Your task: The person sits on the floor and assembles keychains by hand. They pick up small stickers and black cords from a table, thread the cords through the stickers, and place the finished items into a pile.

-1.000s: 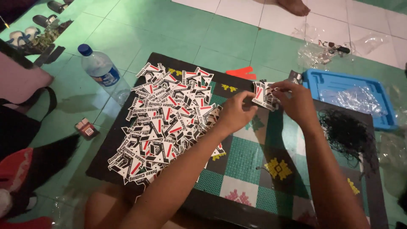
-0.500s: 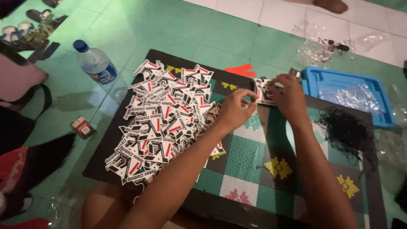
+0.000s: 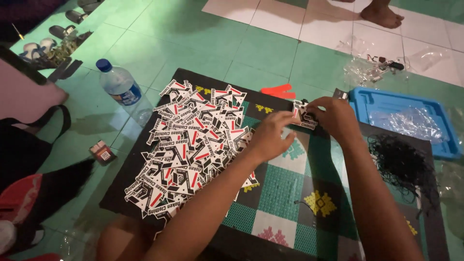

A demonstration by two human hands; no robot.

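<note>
A big heap of black, white and red printed card tags [image 3: 191, 145] covers the left half of a black board with a green patterned mat [image 3: 285, 193]. My right hand [image 3: 336, 118] pinches a small stack of the same tags [image 3: 304, 117] above the board's far edge. My left hand [image 3: 270, 137] reaches toward that stack from the left, fingers near its edge. A tangle of thin black strings [image 3: 401, 164] lies on the board to the right of my right arm.
A plastic water bottle [image 3: 121, 92] lies on the green tiles at the left. A blue tray [image 3: 406, 121] with clear plastic sits far right. An orange-red strip [image 3: 278, 90] lies beyond the board. Another person's bare foot [image 3: 382, 14] stands at the top. Bags and shoes lie at the left.
Both hands stay together at the small tag stack, shifting slightly. The camera view has tilted, so the bare foot at the top shows more.
</note>
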